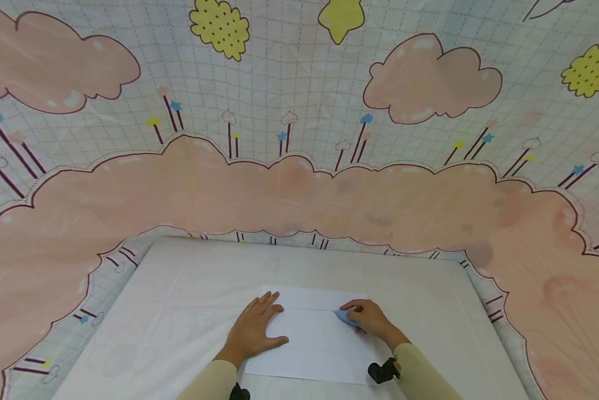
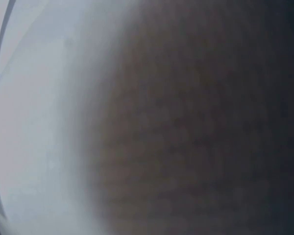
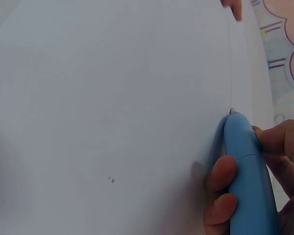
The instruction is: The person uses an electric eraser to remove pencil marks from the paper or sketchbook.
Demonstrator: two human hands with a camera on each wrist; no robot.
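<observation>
A white sheet of paper (image 1: 314,347) lies on the white-covered table. My left hand (image 1: 253,332) rests on its left part, fingers and thumb spread. With my right hand (image 1: 371,319) I grip a light-blue, pen-shaped tool (image 3: 250,171) that has a rounded front and a small tip. The tip is right at the end of a thin straight line (image 3: 231,63) on the sheet, which runs across toward the left hand. At the top of the right wrist view, fingertips (image 3: 233,7) of the left hand show. A dark blur fills most of the left wrist view.
The table (image 1: 179,289) has a white cover and stands close to a patterned cloth (image 1: 299,194) with clouds and stars. Dark straps with camera mounts (image 1: 383,370) sit on the wrists. A small dark speck (image 3: 112,180) marks the paper.
</observation>
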